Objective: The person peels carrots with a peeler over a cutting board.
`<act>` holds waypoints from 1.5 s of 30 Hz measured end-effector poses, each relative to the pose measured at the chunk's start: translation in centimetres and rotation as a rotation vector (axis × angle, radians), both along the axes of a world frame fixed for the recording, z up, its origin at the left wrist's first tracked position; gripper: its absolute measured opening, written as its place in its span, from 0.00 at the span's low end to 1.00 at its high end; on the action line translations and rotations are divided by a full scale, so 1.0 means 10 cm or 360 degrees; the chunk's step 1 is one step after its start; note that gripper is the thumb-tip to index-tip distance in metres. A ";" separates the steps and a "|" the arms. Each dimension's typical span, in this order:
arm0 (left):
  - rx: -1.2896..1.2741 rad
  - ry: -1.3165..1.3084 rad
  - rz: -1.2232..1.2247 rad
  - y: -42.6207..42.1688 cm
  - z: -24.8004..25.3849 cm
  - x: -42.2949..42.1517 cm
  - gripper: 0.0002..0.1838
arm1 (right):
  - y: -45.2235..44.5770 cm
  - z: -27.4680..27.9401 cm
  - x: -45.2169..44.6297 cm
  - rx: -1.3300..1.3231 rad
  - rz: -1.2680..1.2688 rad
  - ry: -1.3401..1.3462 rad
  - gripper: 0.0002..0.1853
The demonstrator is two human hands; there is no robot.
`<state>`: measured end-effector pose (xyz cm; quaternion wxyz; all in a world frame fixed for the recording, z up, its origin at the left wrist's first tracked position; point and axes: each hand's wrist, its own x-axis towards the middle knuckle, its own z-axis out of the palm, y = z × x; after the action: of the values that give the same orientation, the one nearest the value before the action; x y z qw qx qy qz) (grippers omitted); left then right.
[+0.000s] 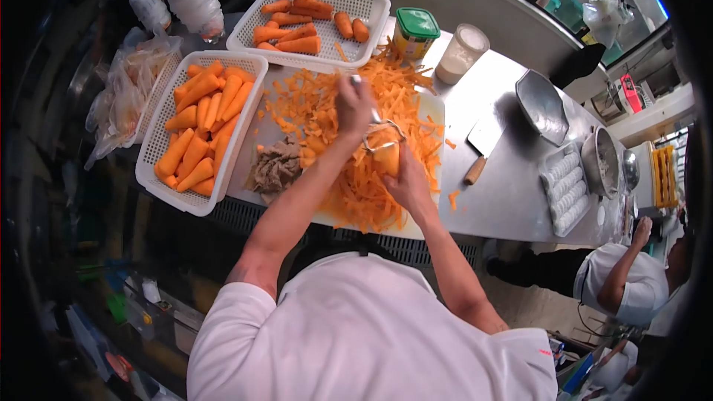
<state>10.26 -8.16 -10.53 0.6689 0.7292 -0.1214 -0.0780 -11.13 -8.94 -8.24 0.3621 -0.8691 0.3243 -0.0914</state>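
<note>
My left hand (pixel 355 110) is closed around the handle of a metal peeler (pixel 376 116), whose wire-like head lies against a carrot (pixel 387 159). My right hand (pixel 409 180) grips that carrot from its near right side. Beneath both hands a heap of orange carrot peelings (pixel 371 204) covers much of a white cutting board (pixel 432 110). A crumpled brownish cloth (pixel 275 168) lies left of the heap, near my left forearm.
A white basket (pixel 254 68) of peeled-looking carrots stands left; another basket (pixel 375 11) with carrots is behind. A cleaver (pixel 484 141), a tub with green lid (pixel 417 24), a jar (pixel 463 54), a metal tray (pixel 541 106) and an egg tray (pixel 564 187) are rightward. Another person (pixel 622 282) stands right.
</note>
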 end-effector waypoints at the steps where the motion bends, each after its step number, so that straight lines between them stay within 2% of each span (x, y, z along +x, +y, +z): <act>1: 0.0103 -0.0188 -0.0052 -0.06 -0.07 -0.09 0.16 | 0.03 -0.03 -0.01 0.0003 0.0003 0.0006 0.38; 2: 0.0194 -0.0383 -0.0099 -0.10 -0.11 -0.11 0.16 | 0.03 -0.05 -0.01 -0.0118 0.0045 -0.0112 0.38; 3: 0.0011 -0.0106 -0.0001 -0.13 -0.18 0.10 0.16 | 0.04 -0.06 -0.03 -0.0238 0.0084 -0.0228 0.38; 4: 0.0001 -0.0107 0.0000 -0.05 -0.03 0.07 0.16 | 0.04 -0.06 -0.06 -0.0247 0.0085 -0.0228 0.38; 6: -0.0169 0.0182 -0.0008 0.06 0.26 0.03 0.17 | 0.00 -0.06 -0.06 -0.0321 0.0044 -0.0106 0.38; 7: -0.0191 -0.0240 -0.0071 -0.04 0.03 -0.04 0.16 | 0.04 -0.08 -0.05 -0.0296 0.0040 -0.0094 0.38; 8: -0.0174 -0.0225 -0.0071 -0.05 -0.18 -0.03 0.16 | 0.05 -0.09 -0.03 -0.0301 0.0057 -0.0088 0.36; 10: 0.0165 -0.0240 -0.0049 -0.12 -0.25 0.05 0.15 | 0.01 -0.06 0.01 -0.0346 0.0095 -0.0105 0.35; 11: 0.0228 -0.0445 0.0290 -0.11 -0.27 0.17 0.15 | 0.02 -0.06 -0.03 -0.0325 0.0084 -0.0153 0.35; 12: 0.0215 -0.0444 0.0297 -0.01 -0.20 0.26 0.15 | -0.01 -0.04 -0.06 -0.0304 0.0074 -0.0198 0.35; 13: 0.0056 -0.0146 0.0257 0.11 -0.05 0.34 0.15 | -0.07 0.00 -0.06 -0.0316 0.0079 -0.0204 0.35; 14: -0.0083 0.0155 0.0204 0.19 0.06 0.37 0.14 | -0.09 0.05 -0.09 0.0368 0.0002 -0.0330 0.35; 15: -0.0125 0.0073 0.0175 0.22 0.10 0.36 0.13 | -0.07 0.05 -0.14 0.1063 -0.0084 -0.0441 0.35; 16: -0.0117 0.0077 0.0173 0.24 0.15 0.31 0.13 | -0.08 0.04 -0.16 0.1070 -0.0090 -0.0438 0.35; 19: -0.0475 -0.0018 -0.0111 0.18 0.32 -0.04 0.14 | -0.13 -0.01 -0.08 0.1497 0.0017 -0.0394 0.36; 20: -0.0477 -0.0019 -0.0104 0.12 0.28 -0.08 0.14 | -0.06 -0.06 -0.05 0.1051 0.0066 -0.0367 0.35; 22: -0.0099 -0.0180 -0.0231 0.04 -0.02 -0.11 0.13 | -0.03 -0.07 -0.04 0.0603 0.0122 -0.0333 0.35; 24: -0.0112 -0.0042 -0.0144 0.13 -0.10 0.17 0.13 | -0.03 -0.03 -0.06 0.0388 0.0167 -0.0315 0.36; 26: -0.0267 0.0206 0.0100 0.21 0.11 0.27 0.15 | -0.07 0.01 -0.04 0.0333 0.0170 -0.0287 0.36; 27: -0.0457 0.0141 -0.0008 0.17 0.21 0.10 0.15 | -0.05 0.01 -0.07 0.0303 0.0168 -0.0236 0.36; 28: -0.0444 0.0160 -0.0006 0.13 0.16 -0.04 0.15 | 0.00 0.05 -0.09 0.0317 0.0164 -0.0218 0.36; 30: -0.0152 -0.0054 -0.0199 0.08 0.12 -0.11 0.13 | 0.03 0.15 0.01 0.0403 0.0187 -0.0140 0.35; 32: -0.0014 -0.0001 -0.0034 0.19 -0.19 0.30 0.13 | 0.05 0.06 -0.05 0.0421 0.0219 -0.0259 0.35; 34: -0.0097 0.0242 0.0297 0.51 -0.02 0.49 0.15 | -0.04 0.13 0.03 0.0436 0.0288 -0.0387 0.34; 36: -0.0019 0.0256 0.0270 0.89 -0.03 0.43 0.16 | -0.04 0.32 0.09 0.1185 0.0081 0.0004 0.35; 38: 0.0059 0.0137 0.0078 1.14 -0.28 0.33 0.16 | 0.03 0.33 0.45 0.1118 0.0145 -0.0006 0.36; 40: -0.0048 0.0283 0.0222 1.36 -0.57 0.16 0.15 | 0.14 0.14 0.94 0.0759 0.0516 -0.0405 0.38; 42: -0.0140 0.0385 0.0245 1.59 -0.77 0.07 0.13 | 0.40 0.50 1.37 0.1325 0.0633 -0.0744 0.40; 43: -0.0188 0.0460 0.0245 1.69 -0.78 0.02 0.12 | 0.46 0.52 1.52 0.1320 0.0616 -0.0754 0.40; 45: -0.0236 0.0582 0.0208 1.90 -0.50 -0.13 0.10 | 0.49 0.55 1.79 0.1446 0.0852 -0.0850 0.39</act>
<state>8.98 10.80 -15.53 0.7354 0.6579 0.0441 -0.1563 6.73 -4.02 -2.71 0.7776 -0.6255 -0.0020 -0.0644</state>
